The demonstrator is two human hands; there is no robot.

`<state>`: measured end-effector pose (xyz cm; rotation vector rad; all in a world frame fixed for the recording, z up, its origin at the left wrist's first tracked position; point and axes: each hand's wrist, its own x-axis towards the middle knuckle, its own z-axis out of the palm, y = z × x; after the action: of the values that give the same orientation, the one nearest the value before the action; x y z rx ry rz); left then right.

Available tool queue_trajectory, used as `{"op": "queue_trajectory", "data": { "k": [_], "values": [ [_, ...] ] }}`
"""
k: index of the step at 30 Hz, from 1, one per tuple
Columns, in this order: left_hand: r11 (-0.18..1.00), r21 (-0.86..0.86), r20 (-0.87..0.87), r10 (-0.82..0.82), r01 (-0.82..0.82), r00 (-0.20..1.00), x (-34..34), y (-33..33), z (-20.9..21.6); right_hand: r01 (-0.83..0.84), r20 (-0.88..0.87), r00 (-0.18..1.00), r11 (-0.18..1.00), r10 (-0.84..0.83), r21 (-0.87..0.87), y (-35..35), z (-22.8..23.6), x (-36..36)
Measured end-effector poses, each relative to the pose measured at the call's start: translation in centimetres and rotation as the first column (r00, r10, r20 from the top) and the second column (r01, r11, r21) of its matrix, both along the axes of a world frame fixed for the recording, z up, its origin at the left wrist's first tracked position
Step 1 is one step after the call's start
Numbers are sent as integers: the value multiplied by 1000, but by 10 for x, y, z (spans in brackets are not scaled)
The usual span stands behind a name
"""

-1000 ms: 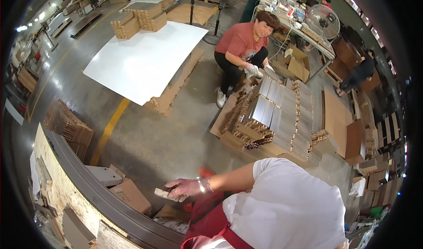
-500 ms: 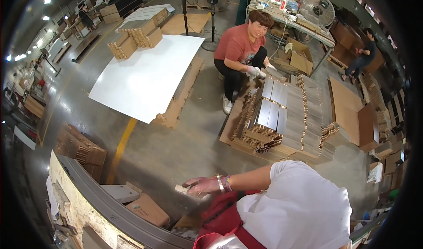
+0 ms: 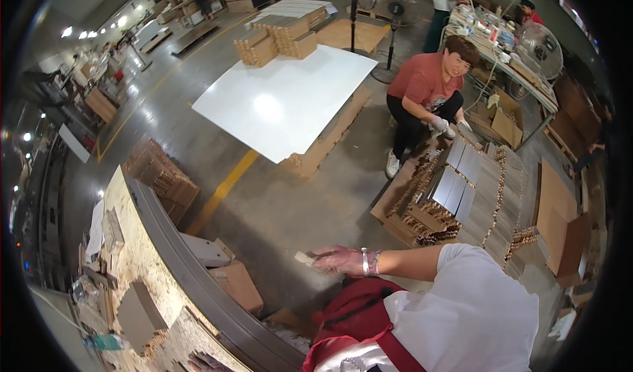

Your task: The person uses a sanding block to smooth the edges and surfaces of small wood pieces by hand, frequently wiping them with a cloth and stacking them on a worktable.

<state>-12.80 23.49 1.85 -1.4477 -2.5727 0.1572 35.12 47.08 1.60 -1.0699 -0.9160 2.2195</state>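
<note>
My right hand (image 3: 339,260), in a thin stained glove with bracelets at the wrist, is closed on a small pale block (image 3: 305,258). The arm reaches leftward past my red apron, and the hand is over the floor beside the workbench (image 3: 168,266). At the lower edge, dark fingers, apparently of my left hand (image 3: 208,363), show at the bench top; the rest is cut off. Near them on the bench lie a stack of grey-brown strips (image 3: 142,316) and a pale board (image 3: 191,342).
A co-worker (image 3: 425,85) in a red shirt and gloves squats beside stacked grey panels (image 3: 455,184). A large white sheet (image 3: 283,102) carries brown bundles (image 3: 273,39). Cardboard boxes (image 3: 237,286) stand by the bench. Pedestal fans (image 3: 393,36) and a cluttered table (image 3: 498,49) are farther back.
The view has turned left, so the scene sits farther right and more of the bench shows. The dark fingers at its lower edge have come into view. My right hand keeps the pale block.
</note>
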Motion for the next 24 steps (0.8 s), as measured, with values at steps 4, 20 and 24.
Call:
{"op": "queue_trajectory", "data": {
  "k": [4,20,24],
  "values": [
    [997,66,152,24,-34,988,10,5,7,-68,0,998,997,68,40,-8,-1,-29],
    [898,431,216,-1,-94,976,30,12,17,-219,-36,971,938,236,268,-18,15,-77],
    [943,247,-232,-166,223,958,1,-6,-8,-230,-60,963,916,264,327,-14,15,-82]
  ]
}}
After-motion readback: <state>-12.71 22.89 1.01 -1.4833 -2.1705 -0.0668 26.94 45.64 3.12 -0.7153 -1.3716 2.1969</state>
